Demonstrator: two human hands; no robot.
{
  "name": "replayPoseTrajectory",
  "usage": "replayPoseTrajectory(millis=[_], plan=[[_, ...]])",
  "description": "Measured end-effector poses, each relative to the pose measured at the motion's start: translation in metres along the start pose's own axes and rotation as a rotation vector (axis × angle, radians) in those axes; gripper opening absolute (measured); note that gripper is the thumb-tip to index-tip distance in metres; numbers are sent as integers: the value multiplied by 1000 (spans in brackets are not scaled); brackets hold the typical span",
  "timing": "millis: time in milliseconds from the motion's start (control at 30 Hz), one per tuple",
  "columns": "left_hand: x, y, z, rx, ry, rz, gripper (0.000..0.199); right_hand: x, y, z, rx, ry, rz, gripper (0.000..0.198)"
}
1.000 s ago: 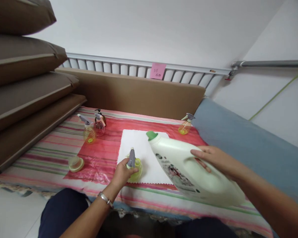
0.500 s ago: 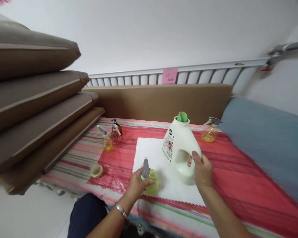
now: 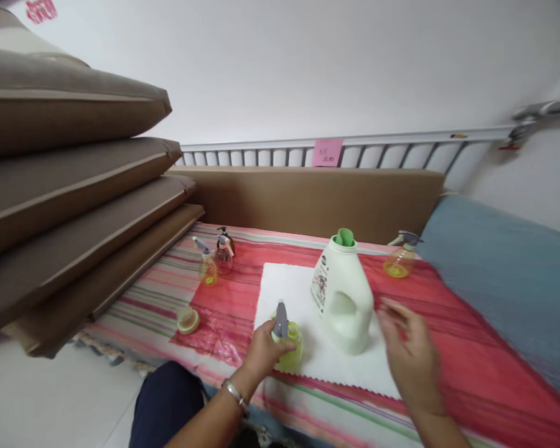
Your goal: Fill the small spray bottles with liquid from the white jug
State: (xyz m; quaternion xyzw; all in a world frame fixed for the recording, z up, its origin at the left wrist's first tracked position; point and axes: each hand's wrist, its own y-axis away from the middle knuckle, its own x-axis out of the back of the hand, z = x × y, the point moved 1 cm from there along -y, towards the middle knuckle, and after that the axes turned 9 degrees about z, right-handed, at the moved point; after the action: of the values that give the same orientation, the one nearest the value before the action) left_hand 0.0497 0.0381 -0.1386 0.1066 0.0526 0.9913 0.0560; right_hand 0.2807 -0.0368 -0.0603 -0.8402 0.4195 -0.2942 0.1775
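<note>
My left hand (image 3: 265,350) is closed on a grey spray trigger head (image 3: 280,320), held upright. Right beside it is a yellow-green transparent bottle (image 3: 293,356) with an uncovered round mouth; my thumb lies across its front, and I cannot tell whether it presses on the bottle. A pale green jug (image 3: 340,298) with a side handle, a label and a green spout in its neck stands upright on a white cloth (image 3: 282,283). My right hand (image 3: 413,351), slightly blurred, is just right of the jug, apart from it, fingers open and holding nothing.
Several spray or pump bottles (image 3: 208,269) stand at the left, another spray bottle (image 3: 400,261) at the back right. A round pale green cap (image 3: 187,320) lies at the left on the striped cloth. Stacked cushions (image 3: 88,162) rise on the left; a brown board (image 3: 308,199) borders the back.
My right hand has let go of the jug's handle and moved right; the jug now stands on the white cloth. My left hand keeps its hold on the spray head. The view has shifted slightly.
</note>
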Motion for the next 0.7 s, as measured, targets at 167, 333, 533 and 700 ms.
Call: replayPoseTrajectory(millis=[167,333,533,700], plan=[[-1,-2,-3,-37,-23,-2,50,-48,18,-55,612,174,-633,36],[0,-9,-4,-59,-40,18,52,-96,8,-80,909,295,-863,34],[0,-20,-15,-68,-70,3,43,-115,1,-81,1083,446,-989,22],[0,-21,-19,-153,-97,3,41,-114,4,-79,1099,550,-984,19]])
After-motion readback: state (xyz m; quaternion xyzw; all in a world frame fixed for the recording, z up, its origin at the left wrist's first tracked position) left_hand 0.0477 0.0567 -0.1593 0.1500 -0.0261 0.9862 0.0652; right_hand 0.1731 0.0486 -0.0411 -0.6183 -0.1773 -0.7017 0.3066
